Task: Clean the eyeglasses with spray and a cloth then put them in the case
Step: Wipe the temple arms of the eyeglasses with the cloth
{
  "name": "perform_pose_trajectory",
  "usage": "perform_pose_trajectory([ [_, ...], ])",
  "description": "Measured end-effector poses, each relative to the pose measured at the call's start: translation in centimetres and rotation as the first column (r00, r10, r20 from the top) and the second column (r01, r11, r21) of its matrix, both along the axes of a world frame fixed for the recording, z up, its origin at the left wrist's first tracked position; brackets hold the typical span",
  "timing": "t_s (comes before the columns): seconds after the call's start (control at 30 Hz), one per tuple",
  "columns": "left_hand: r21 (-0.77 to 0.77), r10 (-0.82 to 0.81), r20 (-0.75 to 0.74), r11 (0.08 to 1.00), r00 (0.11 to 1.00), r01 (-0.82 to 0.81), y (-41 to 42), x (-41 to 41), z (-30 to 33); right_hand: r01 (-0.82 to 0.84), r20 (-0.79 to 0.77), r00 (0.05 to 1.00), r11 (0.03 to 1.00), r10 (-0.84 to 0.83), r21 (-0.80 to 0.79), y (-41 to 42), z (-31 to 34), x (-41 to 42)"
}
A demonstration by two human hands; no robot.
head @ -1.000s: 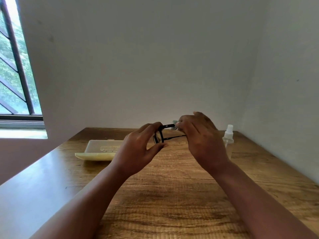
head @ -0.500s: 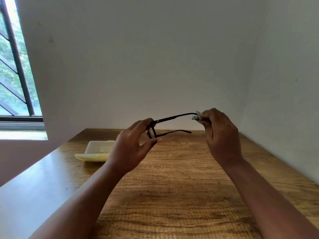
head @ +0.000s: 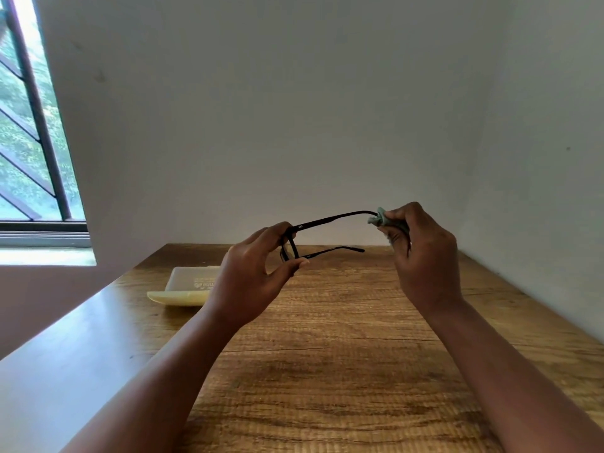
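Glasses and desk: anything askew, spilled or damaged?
Nothing stands out. The eyeglasses look intact, temples open, front in the left hand; the right hand pinches the cloth around one temple tip. Case lies open on the table.

The table [head: 343, 371] is wood-grained brown with a soft sheen (brightest along its left edge). The eyeglasses [head: 330, 220] look like black plastic, the cloth [head: 379, 219] soft grey-green fabric, the case [head: 186, 289] pale smooth plastic.
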State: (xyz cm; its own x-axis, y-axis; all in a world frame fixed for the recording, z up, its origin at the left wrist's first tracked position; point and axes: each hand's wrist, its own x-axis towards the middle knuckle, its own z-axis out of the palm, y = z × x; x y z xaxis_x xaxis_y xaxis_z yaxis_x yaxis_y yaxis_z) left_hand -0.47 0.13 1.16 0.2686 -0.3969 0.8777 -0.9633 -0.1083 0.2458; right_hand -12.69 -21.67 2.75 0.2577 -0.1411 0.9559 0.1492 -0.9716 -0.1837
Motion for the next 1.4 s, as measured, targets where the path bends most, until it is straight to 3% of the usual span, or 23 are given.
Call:
perform_pose_trajectory([
  [0.33, -0.029, 0.015, -0.033, 0.999, 0.999, -0.016, 0.1, 0.1, 0.0, -0.032, 0.046, 0.999, 0.992, 0.026, 0.122, 0.1, 0.0, 0.1],
  [0.53, -0.200, -0.011, -0.231, 0.979, 0.973, -0.036, 0.4, 0.4, 0.4, -0.069, -0.048, 0.995, 0.951, 0.088, 0.302, 0.4, -0.5, 0.4],
  [0.63, -0.244, -0.035, -0.342, 0.968, 0.939, -0.053, 0.4, 0.3, 0.5, -0.162, -0.169, 0.945, 0.850, 0.280, 0.501, 1.6, -1.1, 1.2],
  [0.77, -0.273, -0.080, -0.448, 0.961, 0.890, -0.051, 0.4, 0.2, 0.7, -0.146, -0.273, 0.828, 0.658, 0.491, 0.738, 2.2, -2.4, 2.3],
  [0.93, -0.342, -0.229, -0.570, 0.939, 0.789, 0.025, 0.5, 0.0, 0.9, -0.132, -0.151, 0.775, 0.391, 0.614, 0.911, 2.0, -2.7, 2.6],
  [1.07, -0.365, -0.320, -0.630, 0.926, 0.707, 0.094, 0.9, 0.0, 0.8, -0.176, -0.033, 0.710, 0.222, 0.703, 0.959, 2.4, -2.6, 2.6],
  [1.4, -0.474, -0.518, -0.691, 0.851, 0.504, 0.225, 0.8, -0.6, 1.2, -0.353, 0.130, 0.624, 0.129, 0.770, 0.927, 3.7, -2.1, 1.9],
])
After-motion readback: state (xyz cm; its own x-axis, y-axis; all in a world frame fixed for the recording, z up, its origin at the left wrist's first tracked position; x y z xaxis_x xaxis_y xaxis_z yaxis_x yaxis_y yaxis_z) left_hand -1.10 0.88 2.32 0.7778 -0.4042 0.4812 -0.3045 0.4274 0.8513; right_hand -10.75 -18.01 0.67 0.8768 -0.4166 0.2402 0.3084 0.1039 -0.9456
